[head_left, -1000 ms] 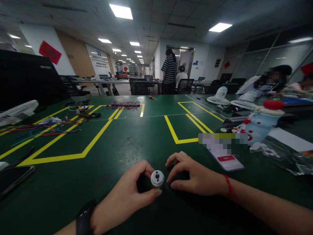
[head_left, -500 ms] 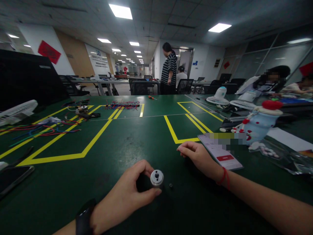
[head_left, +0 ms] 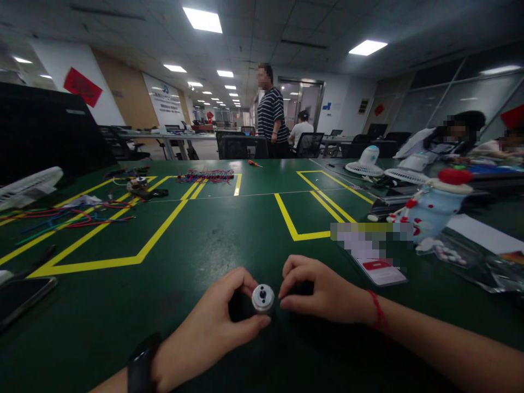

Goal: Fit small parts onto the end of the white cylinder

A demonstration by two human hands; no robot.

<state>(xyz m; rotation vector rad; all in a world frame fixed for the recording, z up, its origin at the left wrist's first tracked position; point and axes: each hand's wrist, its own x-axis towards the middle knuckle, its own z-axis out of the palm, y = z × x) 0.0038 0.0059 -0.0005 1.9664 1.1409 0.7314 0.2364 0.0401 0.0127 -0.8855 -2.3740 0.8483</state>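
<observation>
My left hand (head_left: 216, 316) grips a small cylindrical motor (head_left: 262, 298) between thumb and fingers. The motor stands upright, its silver round face turned up, with a dark centre and two small holes. Just to its right is my right hand (head_left: 315, 289), low over the table, fingers curled and the tips of thumb and forefinger close together. Whether anything lies between those tips is hidden. The tiny metal ring-like part seen earlier beside the motor does not show; the right hand covers its spot.
Right of my right hand lies a phone-like flat slab (head_left: 382, 267), near a blue cup with a red top (head_left: 442, 204). Loose wires (head_left: 90, 215) and a dark phone (head_left: 27, 300) are at left. Beyond are a screwdriver (head_left: 254, 163), white fans (head_left: 366, 162) and a standing person (head_left: 272, 114).
My right hand has moved left and toward me, up beside the motor, over where the tiny part lay. The left hand and motor stay put. The standing person in the background has shifted left.
</observation>
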